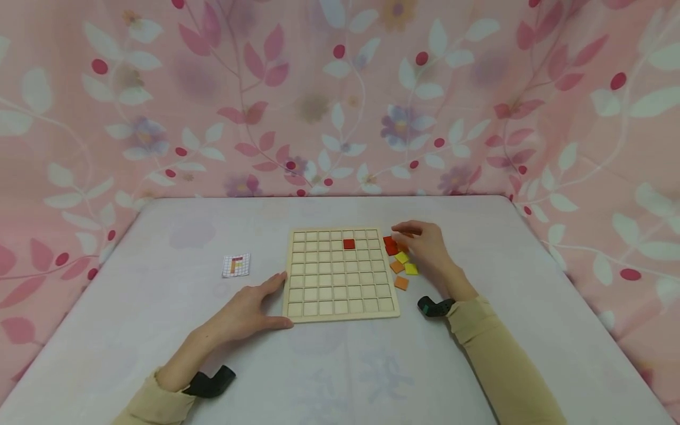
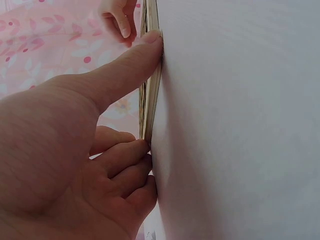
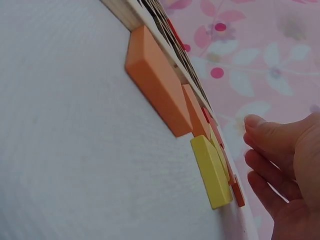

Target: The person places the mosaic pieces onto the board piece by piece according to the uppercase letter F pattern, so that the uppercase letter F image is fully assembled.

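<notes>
A pale wooden grid board (image 1: 333,275) lies flat on the table, with one red tile (image 1: 349,244) in a cell of its upper part. My left hand (image 1: 240,311) rests thumb and fingertips against the board's left side; the left wrist view shows the thumb (image 2: 127,67) on that edge. Over the loose tiles right of the board hovers my right hand (image 1: 431,248), fingers bent loosely. Nothing shows between its thumb and fingers in the right wrist view. Below it are red tiles (image 1: 390,247), yellow tiles (image 1: 411,269) and orange tiles (image 1: 401,284), partly hidden by the hand.
Left of the board lies a small paper card (image 1: 236,265) printed with a coloured grid pattern. A white cloth covers the table (image 1: 340,378). Pink floral fabric (image 1: 340,100) hangs behind and at both sides. Each wrist carries a black device (image 1: 434,307).
</notes>
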### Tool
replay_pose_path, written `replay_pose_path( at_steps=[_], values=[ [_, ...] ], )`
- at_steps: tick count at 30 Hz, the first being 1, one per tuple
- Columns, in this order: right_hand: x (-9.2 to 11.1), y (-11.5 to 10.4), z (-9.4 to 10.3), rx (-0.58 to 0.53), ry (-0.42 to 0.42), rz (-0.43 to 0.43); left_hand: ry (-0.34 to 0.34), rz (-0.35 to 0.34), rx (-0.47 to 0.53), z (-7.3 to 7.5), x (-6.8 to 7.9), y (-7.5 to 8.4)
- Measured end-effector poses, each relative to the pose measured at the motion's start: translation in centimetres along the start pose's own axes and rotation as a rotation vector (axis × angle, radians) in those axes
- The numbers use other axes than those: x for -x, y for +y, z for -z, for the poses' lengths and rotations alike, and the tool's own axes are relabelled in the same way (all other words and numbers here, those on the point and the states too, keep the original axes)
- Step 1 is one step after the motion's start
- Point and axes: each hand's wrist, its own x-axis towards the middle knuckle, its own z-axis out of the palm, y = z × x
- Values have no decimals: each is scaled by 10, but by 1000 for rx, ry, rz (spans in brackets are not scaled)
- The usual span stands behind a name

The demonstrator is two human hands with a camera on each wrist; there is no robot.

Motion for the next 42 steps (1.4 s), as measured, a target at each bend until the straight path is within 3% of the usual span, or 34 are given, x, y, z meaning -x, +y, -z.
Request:
replay_pose_path(
  at_steps=[11,19,26,34,42],
  values=[
    [-1,2,-4,69,-17,21,0,2,5,0,0,0],
    [-3,5,-5,121,-19,95,2,-2,1,0,0,-2],
    [-2,8,-5,144,7,83,1,5,-1,0,0,0],
    [-2,6,-4,222,4,186,0,4,-5,1,0,2],
    [-3,7,-4,238,20,202,-4,14,0,1,1,2]
  ],
)
